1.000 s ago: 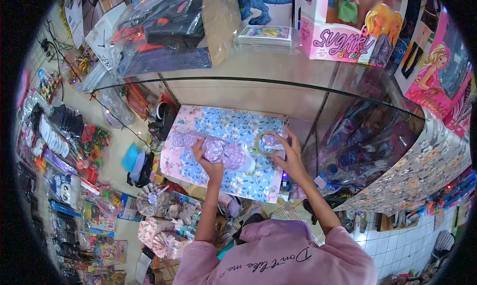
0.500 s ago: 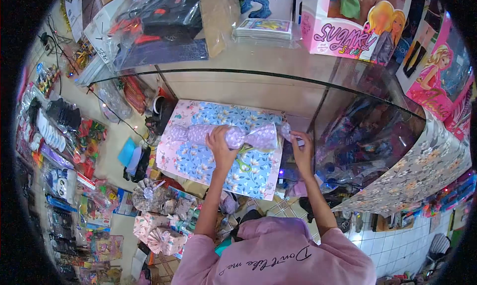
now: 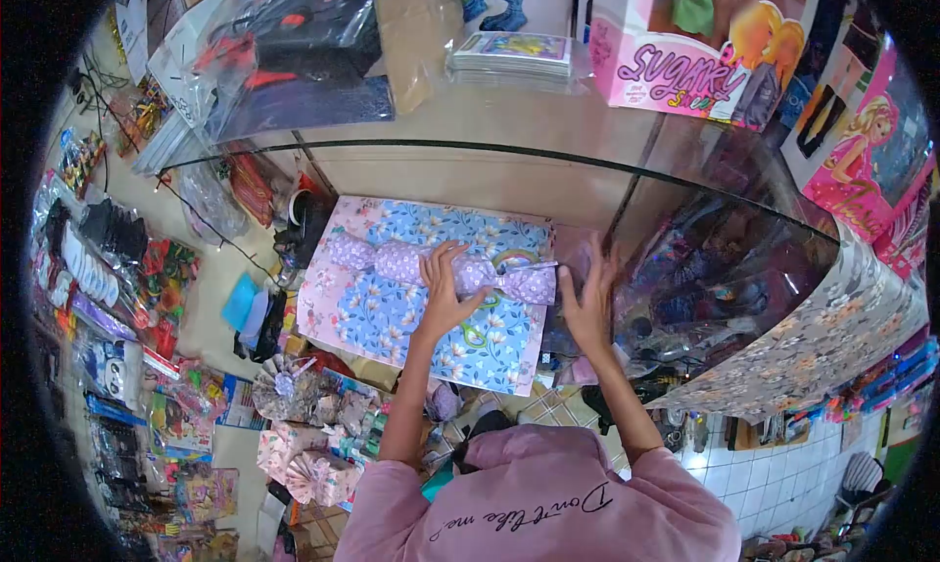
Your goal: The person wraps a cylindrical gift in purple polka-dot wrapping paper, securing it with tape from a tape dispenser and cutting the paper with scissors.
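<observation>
A long, candy-shaped package (image 3: 397, 261) in lilac flowered wrapping paper lies across a blue and pink floral board (image 3: 377, 332). My left hand (image 3: 447, 286) spans the package's middle, fingers over the top and thumb along the near side, holding it down. Just past the package's right end is my right hand (image 3: 587, 303), fingers stretched and apart, with nothing in its grasp. The paper there is gathered at a neck and flares out. Green-handled scissors (image 3: 477, 335) lie on the board in front of the package. Behind the right end shows part of a tape roll (image 3: 516, 257).
A glass shelf edge (image 3: 441, 145) runs above the work surface, with a pink doll box (image 3: 676, 77) and a stack of cards (image 3: 511, 58) on it. Flower-patterned wrapped gifts (image 3: 308, 454) stand at lower left. Bagged goods (image 3: 117, 234) crowd the left.
My right hand has let go of the package's right end and opened beside it. That end now flares out, and the tape roll behind it has come into view.
</observation>
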Demonstrator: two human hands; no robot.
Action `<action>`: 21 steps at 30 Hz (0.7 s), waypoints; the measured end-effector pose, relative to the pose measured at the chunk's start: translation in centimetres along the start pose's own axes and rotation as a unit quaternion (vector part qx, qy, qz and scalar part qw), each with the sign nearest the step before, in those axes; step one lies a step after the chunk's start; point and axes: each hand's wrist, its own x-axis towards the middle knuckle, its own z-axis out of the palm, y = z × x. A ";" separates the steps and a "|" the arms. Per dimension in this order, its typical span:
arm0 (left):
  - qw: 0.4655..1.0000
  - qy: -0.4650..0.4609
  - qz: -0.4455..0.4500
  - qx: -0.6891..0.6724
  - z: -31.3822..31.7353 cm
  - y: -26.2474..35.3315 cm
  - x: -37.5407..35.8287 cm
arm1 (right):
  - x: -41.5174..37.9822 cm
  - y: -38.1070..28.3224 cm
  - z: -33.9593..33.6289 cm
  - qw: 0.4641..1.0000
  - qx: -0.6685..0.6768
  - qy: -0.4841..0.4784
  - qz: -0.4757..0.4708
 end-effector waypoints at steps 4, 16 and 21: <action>0.968 0.097 -0.052 -0.226 -0.5 -1.1 -1.0 | 0.0 -3.8 2.2 0.985 -0.021 -0.080 -0.151; 0.841 0.182 -0.220 -0.460 -5.4 -6.1 -4.8 | 1.5 -6.4 15.0 0.918 -0.203 -0.320 -0.116; 0.848 0.204 -0.265 -0.411 -8.3 -6.8 -6.4 | 1.9 -7.0 13.9 0.933 -0.168 -0.274 -0.159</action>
